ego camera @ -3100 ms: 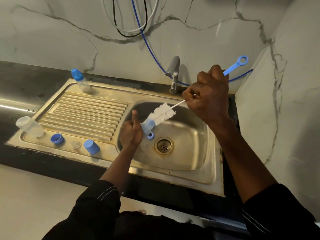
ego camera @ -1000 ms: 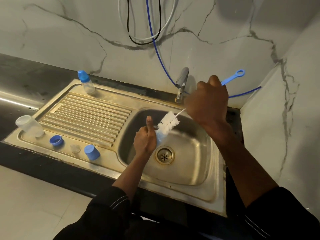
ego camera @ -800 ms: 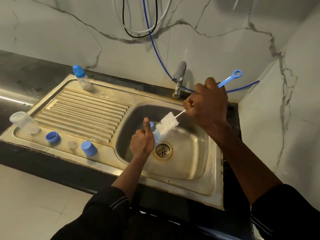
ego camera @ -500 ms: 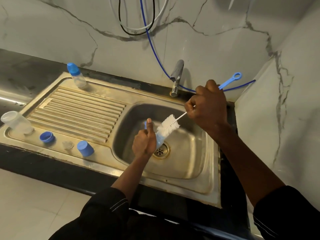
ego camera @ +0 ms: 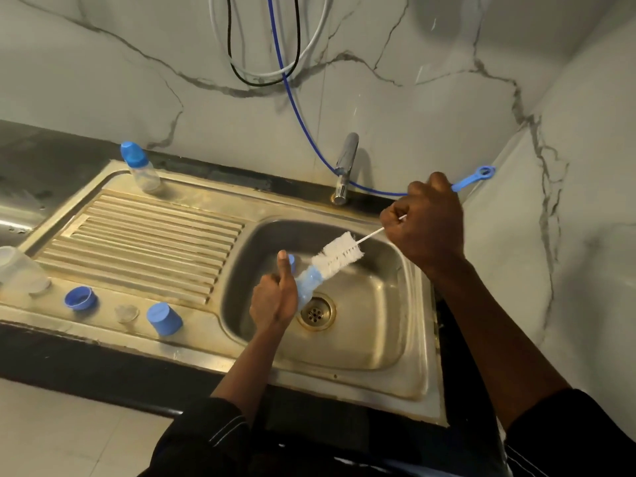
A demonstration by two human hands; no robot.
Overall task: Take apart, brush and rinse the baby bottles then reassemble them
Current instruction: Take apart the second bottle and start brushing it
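The left grip (ego camera: 273, 299), low and near, curls round a bottle (ego camera: 308, 283), thumb pointing straight up, forearm bare above a dark sleeve. The right grip (ego camera: 426, 225), higher and farther right, makes a fist round a brush (ego camera: 339, 253) handle, forearm bare too.

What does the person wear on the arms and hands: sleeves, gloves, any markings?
The left hand and right hand are bare: no gloves, and no ring or watch shows. The left sleeve and right sleeve are black, end near the elbows, and carry thin pale stripes by the cuff.
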